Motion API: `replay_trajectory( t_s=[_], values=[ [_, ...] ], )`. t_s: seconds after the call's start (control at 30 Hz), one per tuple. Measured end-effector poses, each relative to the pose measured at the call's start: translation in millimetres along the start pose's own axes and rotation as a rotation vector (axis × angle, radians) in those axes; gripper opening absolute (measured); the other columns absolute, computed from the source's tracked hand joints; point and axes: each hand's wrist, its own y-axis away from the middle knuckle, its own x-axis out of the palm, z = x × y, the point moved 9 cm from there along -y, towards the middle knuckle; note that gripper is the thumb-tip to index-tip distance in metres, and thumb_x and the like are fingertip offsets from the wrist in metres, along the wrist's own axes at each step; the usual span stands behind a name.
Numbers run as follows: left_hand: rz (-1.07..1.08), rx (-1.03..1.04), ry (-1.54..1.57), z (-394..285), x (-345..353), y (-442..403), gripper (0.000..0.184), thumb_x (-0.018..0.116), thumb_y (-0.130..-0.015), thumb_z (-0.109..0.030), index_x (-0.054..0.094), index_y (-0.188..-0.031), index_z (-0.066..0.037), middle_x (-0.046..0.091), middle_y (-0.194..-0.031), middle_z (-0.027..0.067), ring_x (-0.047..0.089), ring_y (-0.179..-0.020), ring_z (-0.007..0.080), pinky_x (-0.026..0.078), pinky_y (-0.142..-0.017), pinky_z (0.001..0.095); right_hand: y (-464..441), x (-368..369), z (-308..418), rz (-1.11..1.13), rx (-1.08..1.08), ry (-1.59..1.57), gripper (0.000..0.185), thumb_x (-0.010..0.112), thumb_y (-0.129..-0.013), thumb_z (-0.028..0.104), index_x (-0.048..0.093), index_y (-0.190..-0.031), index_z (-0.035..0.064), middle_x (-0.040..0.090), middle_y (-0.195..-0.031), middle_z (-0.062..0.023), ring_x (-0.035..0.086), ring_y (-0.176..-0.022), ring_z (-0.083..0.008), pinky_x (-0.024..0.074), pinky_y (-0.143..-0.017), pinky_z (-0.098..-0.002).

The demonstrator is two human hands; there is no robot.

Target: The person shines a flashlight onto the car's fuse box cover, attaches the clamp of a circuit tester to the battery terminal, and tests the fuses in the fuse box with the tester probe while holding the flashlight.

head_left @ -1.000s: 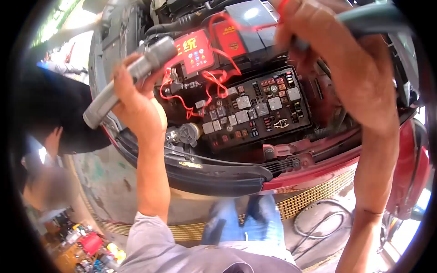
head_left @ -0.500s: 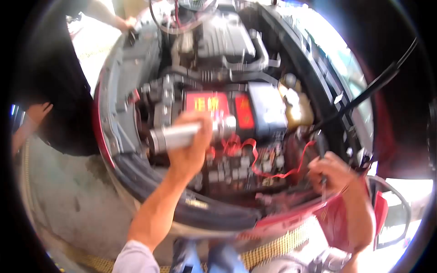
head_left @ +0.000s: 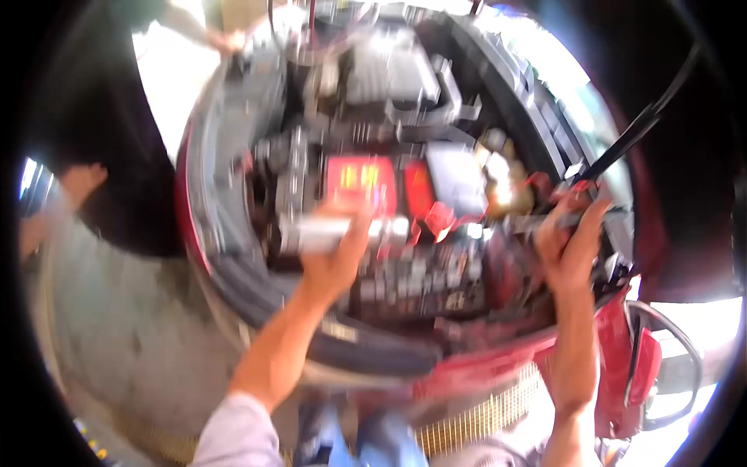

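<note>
My left hand (head_left: pixel 334 245) is closed around a silver cylindrical flashlight (head_left: pixel 307 233), held level over the engine bay near the red-covered battery (head_left: pixel 362 180). At the bay's right side, my right hand (head_left: pixel 569 237) is curled around a slim dark tool with a red wire, near the hood prop and windshield edge. Blur hides the tool's exact shape. A bunched part of the red wire (head_left: pixel 440 222) hangs between the hands, above the fuse box (head_left: pixel 420 280).
A grey engine cover (head_left: pixel 389 70) lies farther back, with a yellowish fluid reservoir (head_left: pixel 506 183) to the right. The hood prop rod (head_left: pixel 630 144) slants over the right side. Another person's arm (head_left: pixel 198 31) reaches in at upper left; another hand (head_left: pixel 82 183) is at far left.
My right hand has risen toward the windshield side with the tool, now turned differently. The red wire has lifted off the fuse box and bunched up. My left hand keeps the flashlight.
</note>
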Motion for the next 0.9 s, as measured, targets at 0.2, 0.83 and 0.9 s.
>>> replay_trajectory(
  t_s=[0.2, 0.83, 0.9],
  values=[
    [0.085, -0.175, -0.053, 7.5, 3.0, -8.1, 0.025, 0.069, -0.092, -0.023, 0.074, -0.093, 0.001, 0.071, -0.083, 0.0083, 0.059, -0.058, 0.0088, 0.042, -0.043, 0.0234, -10.2, 15.8, -39.2, 0.410, 0.050, 0.080, 0.043, 0.050, -0.109, 0.035, 0.054, -0.136, 0.0019, 0.065, -0.111, -0.0107, 0.064, -0.104, -0.0184, 0.0504, -0.083, -0.0313],
    [-0.193, -0.159, -0.436, 31.8, -30.6, -16.7, 0.019, 0.068, -0.092, -0.017, 0.069, -0.096, 0.002, 0.070, -0.082, 0.0134, 0.062, -0.058, 0.0173, 0.050, -0.051, 0.0298, 18.0, 102.8, -168.3, 0.676, 0.066, 0.258, 0.036, 0.059, -0.104, 0.027, 0.064, -0.121, -0.0038, 0.071, -0.112, -0.0132, 0.063, -0.104, -0.0198, 0.0491, -0.089, -0.0344],
    [-0.169, -0.156, -0.402, 21.5, -26.5, -17.7, 0.018, 0.065, -0.094, -0.016, 0.067, -0.098, 0.001, 0.068, -0.082, 0.0154, 0.061, -0.060, 0.0184, 0.049, -0.050, 0.0297, 20.3, 106.7, -169.5, 0.679, -0.021, 0.373, 0.026, 0.069, -0.099, 0.019, 0.069, -0.117, -0.0002, 0.074, -0.104, -0.0051, 0.062, -0.090, -0.0075, 0.0481, -0.077, -0.0212]
  ],
)
